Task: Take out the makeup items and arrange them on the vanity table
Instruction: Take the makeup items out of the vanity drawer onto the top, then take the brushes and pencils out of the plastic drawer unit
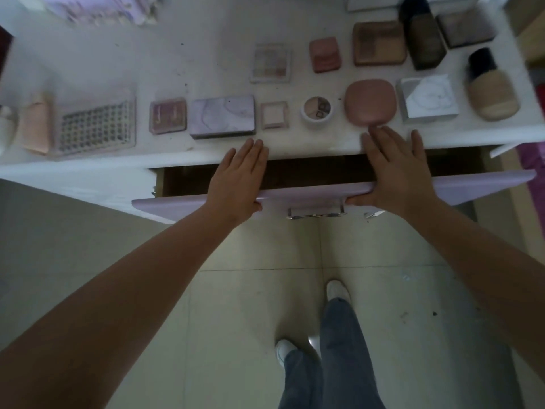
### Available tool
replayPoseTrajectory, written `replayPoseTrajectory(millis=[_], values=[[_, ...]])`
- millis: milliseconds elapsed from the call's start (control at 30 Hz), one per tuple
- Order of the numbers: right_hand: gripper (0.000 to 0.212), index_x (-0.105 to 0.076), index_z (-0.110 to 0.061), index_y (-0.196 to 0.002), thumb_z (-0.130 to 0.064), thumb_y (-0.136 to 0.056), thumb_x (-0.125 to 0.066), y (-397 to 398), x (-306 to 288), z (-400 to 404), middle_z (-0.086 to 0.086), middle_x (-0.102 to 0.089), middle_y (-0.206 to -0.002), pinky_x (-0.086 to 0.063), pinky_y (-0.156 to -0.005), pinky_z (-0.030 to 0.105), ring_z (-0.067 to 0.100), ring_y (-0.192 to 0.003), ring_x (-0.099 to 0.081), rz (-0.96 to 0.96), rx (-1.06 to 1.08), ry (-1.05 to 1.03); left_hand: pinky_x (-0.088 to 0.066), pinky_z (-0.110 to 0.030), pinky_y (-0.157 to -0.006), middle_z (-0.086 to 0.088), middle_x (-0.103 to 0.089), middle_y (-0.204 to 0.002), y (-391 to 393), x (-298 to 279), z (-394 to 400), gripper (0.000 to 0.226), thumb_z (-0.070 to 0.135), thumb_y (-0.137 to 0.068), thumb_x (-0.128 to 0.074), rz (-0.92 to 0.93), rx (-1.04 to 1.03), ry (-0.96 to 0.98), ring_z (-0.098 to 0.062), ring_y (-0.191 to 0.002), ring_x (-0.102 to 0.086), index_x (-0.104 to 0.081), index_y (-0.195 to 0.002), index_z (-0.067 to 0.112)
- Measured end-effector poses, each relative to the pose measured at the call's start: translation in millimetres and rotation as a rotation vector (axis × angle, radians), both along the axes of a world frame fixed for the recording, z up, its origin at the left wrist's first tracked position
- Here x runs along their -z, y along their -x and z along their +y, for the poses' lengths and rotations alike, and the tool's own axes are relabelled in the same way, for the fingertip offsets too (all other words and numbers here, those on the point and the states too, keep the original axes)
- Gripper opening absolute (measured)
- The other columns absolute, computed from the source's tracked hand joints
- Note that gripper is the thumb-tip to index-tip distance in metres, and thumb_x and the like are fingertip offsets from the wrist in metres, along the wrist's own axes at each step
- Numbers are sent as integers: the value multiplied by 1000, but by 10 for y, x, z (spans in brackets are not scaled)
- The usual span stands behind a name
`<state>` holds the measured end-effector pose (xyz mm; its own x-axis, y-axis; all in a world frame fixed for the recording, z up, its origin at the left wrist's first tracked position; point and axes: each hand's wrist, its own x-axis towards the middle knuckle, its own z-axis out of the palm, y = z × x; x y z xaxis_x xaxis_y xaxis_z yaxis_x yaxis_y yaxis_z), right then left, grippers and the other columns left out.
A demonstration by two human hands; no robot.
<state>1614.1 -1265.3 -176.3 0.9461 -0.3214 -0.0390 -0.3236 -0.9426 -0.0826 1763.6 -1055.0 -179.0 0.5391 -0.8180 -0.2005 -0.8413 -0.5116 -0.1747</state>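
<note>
Several makeup items lie in rows on the white vanity table (88,63): a marbled lilac palette (222,116), a pink rounded compact (370,101), a small round pot (317,108), a marbled white box (427,98), a foundation bottle (491,87) and a brown palette (379,42). Below the tabletop the lilac drawer front (309,194) stands partly pulled out; its inside is dark. My left hand (239,178) and my right hand (396,169) lie flat over the drawer's top edge, thumbs hooked under it, fingers straight and reaching the tabletop's edge.
At the left stand a clear grid-patterned case (95,125) and a peach box (37,122). A dark bottle (424,39) and a grey box (464,26) sit at the back right. A chrome handle (315,212) hangs on the drawer front. My legs and white shoes are on the tiled floor (250,305).
</note>
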Motion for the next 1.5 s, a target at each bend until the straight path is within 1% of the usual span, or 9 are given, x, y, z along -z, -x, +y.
replayPoseTrajectory(millis=[233,400,533,733,900,1033,1167,1333,1500], values=[[90,-61,9,-99,-43,-30,-89,-131,6,-65,29,-62,-88,-49,-78,52,41,-79,-62,-107,-54,143,-30,-32,-106,-14,-33,-137,-64,-128,-251,90,29,-75,-71,-53,90,-59,-26,-122,-37,-14,-141,5],[77,-62,1,-79,-48,-25,-87,-216,9,-58,22,-62,-73,-51,-64,37,31,-64,-61,-80,-57,236,-43,-22,-83,-9,-49,-121,-80,-171,-326,68,14,-70,-70,-155,115,-61,-19,-104,-51,-38,-128,3],[69,-58,-3,-68,-48,-24,-86,-254,14,-35,18,-61,-70,-49,-58,29,27,-59,-60,-96,-46,247,-43,-18,-46,-2,-64,-68,-91,-227,-311,50,9,-29,-82,-253,222,74,-13,-55,-59,-70,-77,9],[59,-57,-7,-63,-49,-31,-84,-316,49,-81,14,-62,-66,-47,-55,26,24,-55,-58,-210,-65,346,-45,-20,-47,-6,-60,-60,-92,-153,-401,39,-1,-30,-80,-200,207,193,-20,-49,-56,-65,-65,7],[58,-56,-8,-61,-50,-32,-84,-309,61,-31,12,-61,-63,-49,-55,25,23,-53,-58,-205,-44,372,-49,-22,-54,-8,-64,-66,-39,-104,-399,37,0,-40,-81,-136,147,237,-21,-55,-60,-69,-75,5],[60,-65,0,-81,-52,-54,-76,-190,-28,131,25,-66,-82,-56,-67,47,39,-73,-66,-169,28,254,-33,-36,-106,-21,-45,-135,91,-206,-256,64,6,-77,-67,50,-158,188,-32,-127,-41,-40,-135,4],[62,-61,-6,-116,-51,-73,-65,-248,-205,462,24,-57,-123,-40,-86,65,45,-113,-54,-269,-183,172,-39,-56,-96,-22,-52,-131,313,-394,166,62,25,-72,-75,-27,-281,361,-44,-120,-47,-53,-127,6],[70,-52,-5,-126,-58,-80,-46,-622,-447,1256,28,-49,-130,-32,-91,69,49,-118,-46,-248,-552,28,5,-43,-114,-1,1,-155,833,-343,1016,67,49,-92,-38,-59,-856,258,-27,-143,0,3,-141,28],[67,-45,-11,-133,-56,-83,-47,-407,-427,2458,23,-40,-140,-24,-100,67,45,-128,-37,-166,-944,-9,19,-38,-106,2,8,-156,1988,-389,2087,65,54,-92,-20,-101,-1333,118,-21,-142,12,6,-145,26]])
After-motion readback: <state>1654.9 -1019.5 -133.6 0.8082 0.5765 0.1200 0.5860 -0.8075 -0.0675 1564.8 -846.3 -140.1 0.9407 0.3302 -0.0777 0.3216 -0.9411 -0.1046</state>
